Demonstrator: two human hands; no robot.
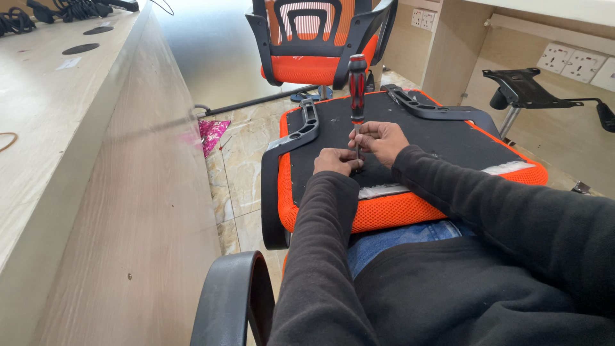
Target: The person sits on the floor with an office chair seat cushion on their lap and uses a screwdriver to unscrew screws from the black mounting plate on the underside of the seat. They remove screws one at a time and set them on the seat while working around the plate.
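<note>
An upturned orange seat cushion [384, 214] rests on the person's lap; 2 black armrests [301, 131] lie on it.

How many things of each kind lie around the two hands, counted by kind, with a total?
Screwdriver, held upright by the right hand, left hand beside its shaft: 1
Upturned orange seat cushion: 1
Black armrests on the cushion: 2
Assembled orange chair: 1
Black seat mechanism plate: 1
Total: 6

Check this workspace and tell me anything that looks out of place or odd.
A crumpled pink foil wrapper lies loose on the tiled floor beside the wooden desk side. A detached black chair base plate lies under the desk at right. The orange seat cushion is upside down across the person's lap.
</note>
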